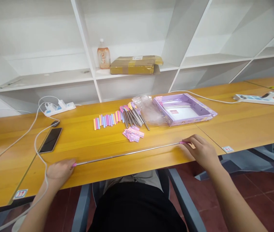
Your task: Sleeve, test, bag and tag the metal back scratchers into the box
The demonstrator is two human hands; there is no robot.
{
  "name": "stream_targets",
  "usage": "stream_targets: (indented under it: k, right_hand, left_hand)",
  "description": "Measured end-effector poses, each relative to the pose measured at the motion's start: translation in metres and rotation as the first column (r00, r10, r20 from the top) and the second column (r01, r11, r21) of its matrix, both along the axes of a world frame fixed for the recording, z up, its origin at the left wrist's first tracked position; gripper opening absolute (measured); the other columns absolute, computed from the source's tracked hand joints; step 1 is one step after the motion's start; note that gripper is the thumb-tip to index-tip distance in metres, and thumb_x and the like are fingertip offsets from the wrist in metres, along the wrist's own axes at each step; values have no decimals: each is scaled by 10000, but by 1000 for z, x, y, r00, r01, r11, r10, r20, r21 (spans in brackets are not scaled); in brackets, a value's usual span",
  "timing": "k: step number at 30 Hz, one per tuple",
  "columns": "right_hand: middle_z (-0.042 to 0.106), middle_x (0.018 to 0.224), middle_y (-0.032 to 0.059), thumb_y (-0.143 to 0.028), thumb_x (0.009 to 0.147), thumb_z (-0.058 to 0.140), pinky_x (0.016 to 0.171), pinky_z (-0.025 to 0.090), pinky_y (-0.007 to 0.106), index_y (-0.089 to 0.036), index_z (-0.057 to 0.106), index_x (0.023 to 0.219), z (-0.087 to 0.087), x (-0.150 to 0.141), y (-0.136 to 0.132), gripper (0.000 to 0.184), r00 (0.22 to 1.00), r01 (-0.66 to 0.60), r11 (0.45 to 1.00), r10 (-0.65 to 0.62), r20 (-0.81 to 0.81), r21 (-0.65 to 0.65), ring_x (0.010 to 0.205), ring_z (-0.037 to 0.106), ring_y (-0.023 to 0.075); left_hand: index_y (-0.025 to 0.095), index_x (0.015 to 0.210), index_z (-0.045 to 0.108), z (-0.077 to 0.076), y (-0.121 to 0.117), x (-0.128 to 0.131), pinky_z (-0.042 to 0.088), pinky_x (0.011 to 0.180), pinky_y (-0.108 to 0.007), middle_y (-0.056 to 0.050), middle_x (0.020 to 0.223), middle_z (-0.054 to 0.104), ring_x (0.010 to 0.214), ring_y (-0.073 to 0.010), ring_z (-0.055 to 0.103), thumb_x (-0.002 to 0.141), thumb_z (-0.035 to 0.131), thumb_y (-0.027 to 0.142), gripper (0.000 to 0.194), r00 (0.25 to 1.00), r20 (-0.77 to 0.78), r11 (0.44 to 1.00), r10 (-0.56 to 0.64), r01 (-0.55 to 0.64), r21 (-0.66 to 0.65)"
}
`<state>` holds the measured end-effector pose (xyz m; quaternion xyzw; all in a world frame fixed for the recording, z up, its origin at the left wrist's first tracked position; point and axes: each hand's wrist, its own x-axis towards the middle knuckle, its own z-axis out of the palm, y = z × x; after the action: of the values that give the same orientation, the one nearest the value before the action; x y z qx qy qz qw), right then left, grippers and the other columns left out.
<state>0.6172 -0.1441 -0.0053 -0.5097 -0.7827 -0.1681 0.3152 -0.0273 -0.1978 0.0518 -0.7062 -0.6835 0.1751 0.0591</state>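
Observation:
A telescopic back scratcher (127,153) with a long thin metal rod is drawn out above the table's front part. My left hand (61,172) is closed around its pink left end, most of which the fingers hide. At the other end, my right hand (201,149) pinches the pink tip between thumb and fingers. Beyond the rod lies a pile of metal rods (134,116) with hand-shaped heads in pink, purple and yellow. Pastel handle sleeves (106,120) lie in a row left of it. Small pink printed cards (134,133) are heaped in front.
A purple open box (187,124) holding a few flat items stands at the back right, beside a crumpled clear plastic bag (148,111). Left are a phone (51,140), a power strip (59,109) and a white cable crossing my left forearm. Another strip (256,99) lies right. Shelves hold a bottle (103,57) and a carton (133,66).

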Motion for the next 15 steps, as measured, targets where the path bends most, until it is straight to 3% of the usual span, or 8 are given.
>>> stream_targets:
  k: [5, 8, 11, 15]
  right_hand:
    - [670, 848, 51, -283, 1023, 687, 716, 466, 320, -212, 679, 923, -8, -6, -3, 123, 997, 63, 995, -61, -37, 74, 802, 651, 214]
    - [653, 840, 48, -252, 1026, 666, 722, 459, 319, -211, 679, 915, -12, -25, 0, 120, 998, 4, 999, -2, -57, 36, 787, 628, 202]
    - [630, 832, 47, -235, 1055, 620, 727, 439, 322, -208, 674, 902, -12, -62, 1, 165, 995, -103, 994, 103, -3, -38, 757, 585, 191]
    - [576, 796, 40, -223, 1091, 571, 726, 391, 332, -200, 638, 863, -5, -134, -12, 238, 976, -197, 980, 200, 82, -39, 739, 516, 196]
  left_hand:
    - [232, 983, 792, -6, 5, 14, 474, 683, -331, -140, 925, 815, 886, -325, 790, 1051, 383, 308, 421, 1000, 8, 999, 28, -28, -37]
    - [229, 1041, 792, -8, 8, 37, 509, 708, -351, -148, 959, 821, 918, -340, 793, 1058, 385, 308, 416, 999, 39, 997, 14, -11, -73]
    - [196, 1055, 781, -6, 6, 73, 534, 748, -373, -167, 975, 817, 939, -346, 794, 1073, 374, 292, 418, 996, 83, 998, -41, 44, -38]
    - [172, 1051, 779, -5, -2, 132, 555, 757, -391, -188, 947, 807, 921, -353, 798, 1090, 361, 264, 430, 981, 171, 995, -88, 96, -39]
